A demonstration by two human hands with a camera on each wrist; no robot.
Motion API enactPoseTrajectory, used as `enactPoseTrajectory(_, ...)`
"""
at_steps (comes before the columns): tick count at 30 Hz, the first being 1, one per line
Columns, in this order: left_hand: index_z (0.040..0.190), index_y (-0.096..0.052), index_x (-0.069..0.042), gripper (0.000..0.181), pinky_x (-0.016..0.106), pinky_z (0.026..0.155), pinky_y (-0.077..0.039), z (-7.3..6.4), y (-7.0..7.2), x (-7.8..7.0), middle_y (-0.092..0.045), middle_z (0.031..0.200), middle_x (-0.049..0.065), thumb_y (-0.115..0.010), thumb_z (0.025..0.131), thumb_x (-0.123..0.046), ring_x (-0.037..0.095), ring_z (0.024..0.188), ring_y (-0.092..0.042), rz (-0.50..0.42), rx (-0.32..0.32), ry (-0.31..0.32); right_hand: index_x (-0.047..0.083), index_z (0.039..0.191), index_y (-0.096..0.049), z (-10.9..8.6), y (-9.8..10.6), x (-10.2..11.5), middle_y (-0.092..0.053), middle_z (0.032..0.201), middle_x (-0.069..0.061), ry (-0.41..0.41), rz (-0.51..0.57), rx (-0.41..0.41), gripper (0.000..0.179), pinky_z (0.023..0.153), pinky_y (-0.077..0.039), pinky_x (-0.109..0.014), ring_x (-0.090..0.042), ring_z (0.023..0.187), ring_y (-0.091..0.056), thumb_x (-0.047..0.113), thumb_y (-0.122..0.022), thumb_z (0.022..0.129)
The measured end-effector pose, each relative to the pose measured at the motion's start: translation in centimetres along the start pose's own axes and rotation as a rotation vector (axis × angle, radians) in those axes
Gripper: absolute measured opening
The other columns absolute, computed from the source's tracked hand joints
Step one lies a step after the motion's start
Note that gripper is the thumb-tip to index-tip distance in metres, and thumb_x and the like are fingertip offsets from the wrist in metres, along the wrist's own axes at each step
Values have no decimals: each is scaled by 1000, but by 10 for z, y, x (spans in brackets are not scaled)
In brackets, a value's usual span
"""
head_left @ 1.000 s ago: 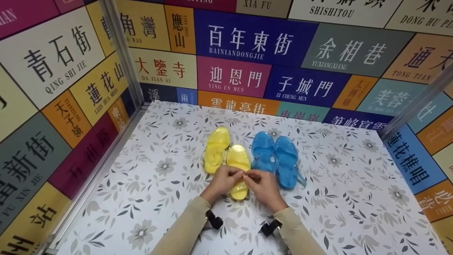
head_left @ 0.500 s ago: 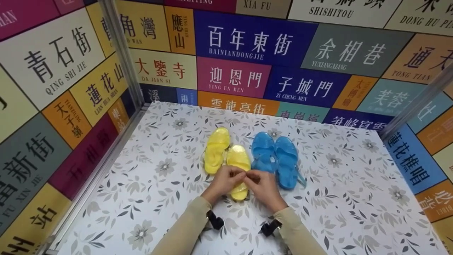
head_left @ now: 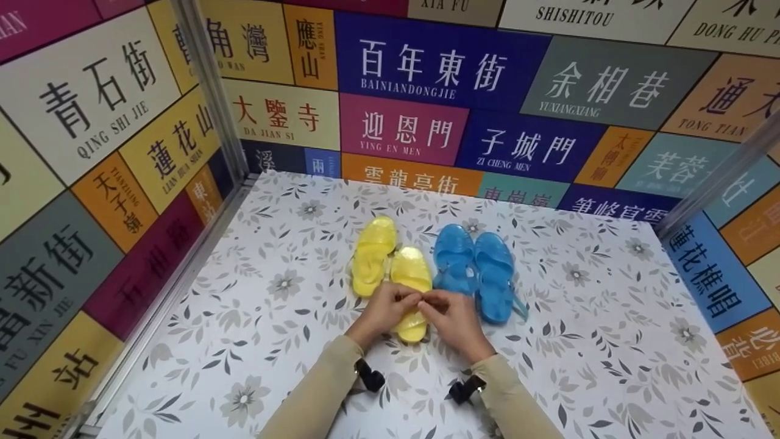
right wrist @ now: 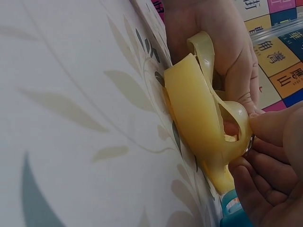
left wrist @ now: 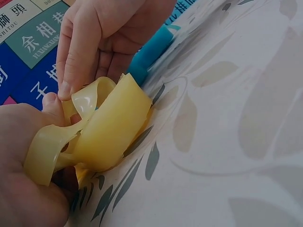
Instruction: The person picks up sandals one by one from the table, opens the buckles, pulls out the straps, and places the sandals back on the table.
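We saw the left hand (head_left: pixel 382 311) and right hand (head_left: pixel 454 317) together, pinching the strap (right wrist: pixel 239 113) of the nearer yellow jelly sandal (head_left: pixel 411 268), which lay beneath them on the table (head_left: pixel 585 347), toe toward twelve o'clock; blue jelly sandals (head_left: pixel 495 262) lay at two.

In head view, reads bright and fairly even across leaf-print tabletop (head_left: pixel 573 378) around left hand (head_left: pixel 382 310) and right hand (head_left: pixel 454 318). Shows white glints on toe of yellow jelly sandal (head_left: pixel 409 267), just beyond the hands. Goes soft where the hands meet, too small for fine detail. Leans and stretches toward the edges in lettered wall panels (head_left: pixel 100 131), left and right of the hands. In wrist views, runs dimmer and greyer. Catches shine on yellow strap (left wrist: pixel 86 105) between the hands; falls dark beneath left hand. Cannot fix direction of light.
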State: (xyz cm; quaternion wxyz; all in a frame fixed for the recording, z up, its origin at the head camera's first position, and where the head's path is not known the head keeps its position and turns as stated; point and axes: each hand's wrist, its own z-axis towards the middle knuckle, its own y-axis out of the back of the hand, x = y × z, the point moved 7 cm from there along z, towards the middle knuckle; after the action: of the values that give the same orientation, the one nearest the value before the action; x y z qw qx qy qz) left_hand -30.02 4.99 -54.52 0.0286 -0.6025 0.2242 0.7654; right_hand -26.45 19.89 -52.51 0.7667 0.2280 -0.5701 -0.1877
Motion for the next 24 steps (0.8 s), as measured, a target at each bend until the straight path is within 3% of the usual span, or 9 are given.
enactPoseTrajectory(7, 102, -84, -8, 15, 27, 82, -57, -2, 2, 5, -80, 99, 4, -69, 102, -10, 12, 90, -70, -22, -2, 21, 11, 109, -81, -1, -1, -1, -80, 101, -1, -1, 22, 4, 14, 80, -60, -30, -14, 91, -73, 18, -77, 97)
enactPoseTrajectory(14, 97, -84, -9, 17, 26, 79, -54, -3, 4, 4, -80, 98, 1, -69, 103, -14, 9, 87, -67, 20, -9, -3, 8, 110, -80, -3, 0, -3, -79, 101, -3, -35, 56, 1, 14, 80, -59, -28, -16, 92, -73, 14, -76, 97)
enactPoseTrajectory(24, 98, -82, -8, 18, 29, 80, -54, -1, 2, 5, -77, 90, 0, -68, 104, -19, 11, 84, -66, 82, -53, 49, 11, 107, -81, 0, 3, -3, -80, 99, -2, -42, 42, -13, 12, 80, -60, -29, -15, 91, -73, 17, -77, 97)
